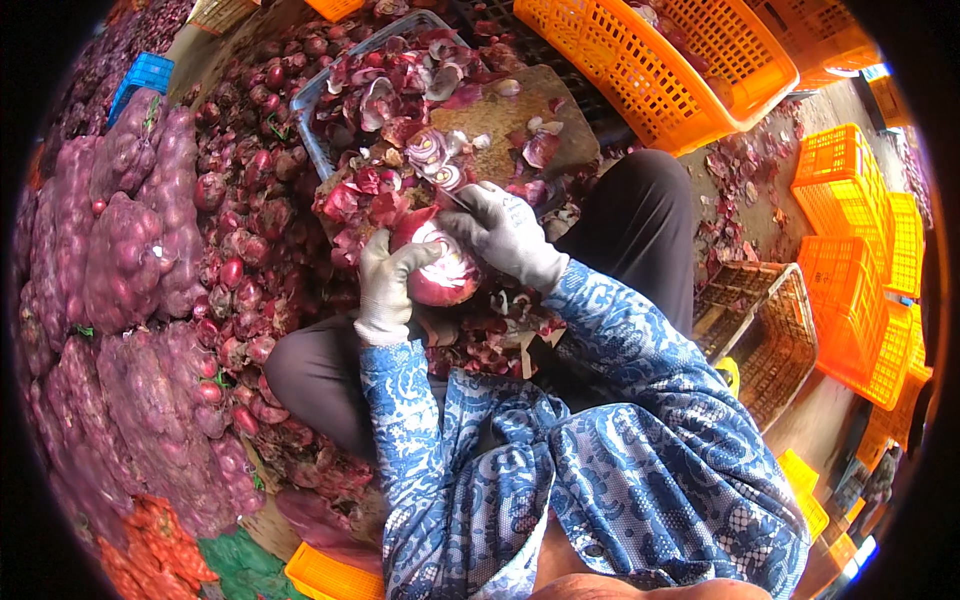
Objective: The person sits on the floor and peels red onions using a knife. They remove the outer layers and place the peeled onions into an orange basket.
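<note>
My left hand [388, 281], in a pale work glove, grips a large red onion [450, 289] with a cut white face, its skin partly peeled. Close against the onion's right side is my right hand [508, 234], gloved too. It closes around what looks like a small knife [451, 196]; little of the blade shows and its handle is hidden. Just beyond the fingertips lie cut onion ends [429, 152] with pale rings. They rest by a worn wooden board [480, 124] strewn with peelings.
A blue-grey crate [304, 112] heaped with onion skins [382, 97] stands ahead. Loose red onions [251, 247] and filled mesh sacks [127, 247] lie left. Orange crates [630, 82] stand ahead right, with more [844, 300] stacked right beside a dirty crate [772, 345].
</note>
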